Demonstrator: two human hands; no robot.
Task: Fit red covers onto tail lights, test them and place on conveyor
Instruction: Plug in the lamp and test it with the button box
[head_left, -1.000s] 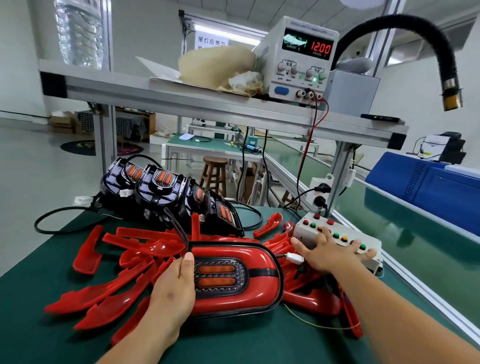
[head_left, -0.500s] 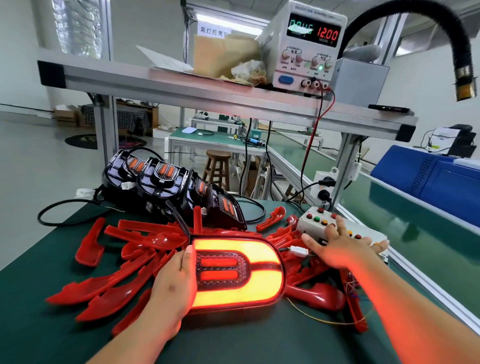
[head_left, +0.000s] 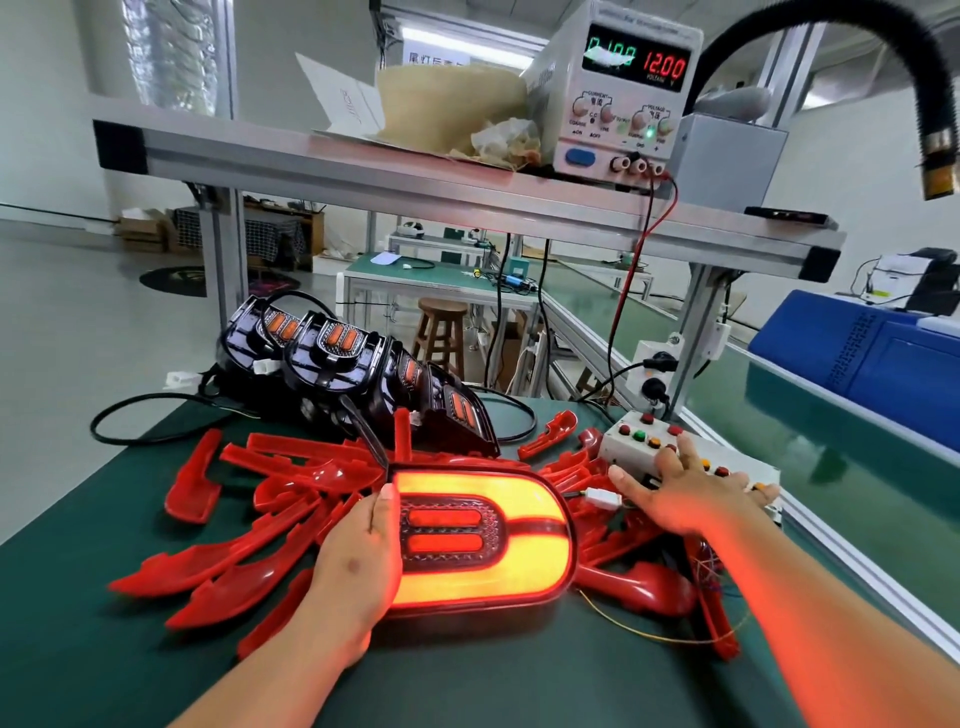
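green bench (head_left: 467, 675), conveyor (head_left: 831, 467) along its right edge. near the front edge a lit tail light (head_left: 519, 499) lies lengthwise left to right. your left hand (head_left: 353, 571) grips its left end; your right hand (head_left: 685, 493), fingers flat, presses the button box (head_left: 631, 439) on the conveyor side.

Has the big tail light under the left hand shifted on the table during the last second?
No. The tail light lies in the same spot beside the button box, on the red covers; it has only lit up.
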